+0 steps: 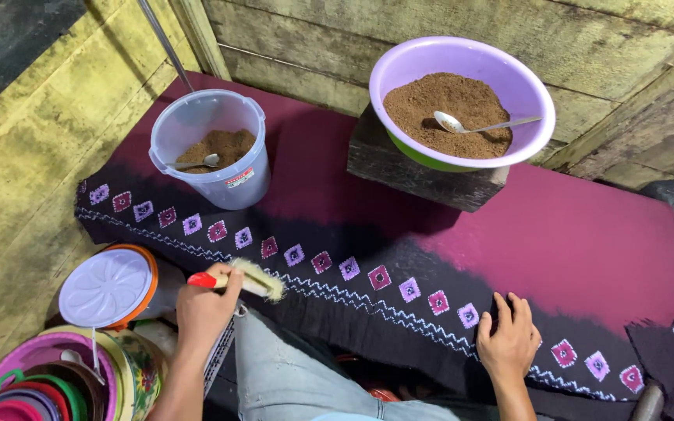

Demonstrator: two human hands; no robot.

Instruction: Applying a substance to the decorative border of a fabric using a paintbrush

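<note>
Left hand (206, 306) — grip clenched on a brush (245, 282), long axis level, bristles toward the patterned cloth (587, 242). Right hand (509, 337) — released, flat on the cloth's diamond border, well right of the brush.

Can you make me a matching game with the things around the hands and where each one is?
Things:
1. brush
2. purple bowl
3. clear bucket
4. right hand

Places:
A. on the wooden block, holding brown powder and a spoon
B. flat on the cloth's patterned edge
C. held in the left hand
D. at the cloth's far left corner, with a little powder and a spoon inside

Pairs: 1-C, 2-A, 3-D, 4-B
</note>
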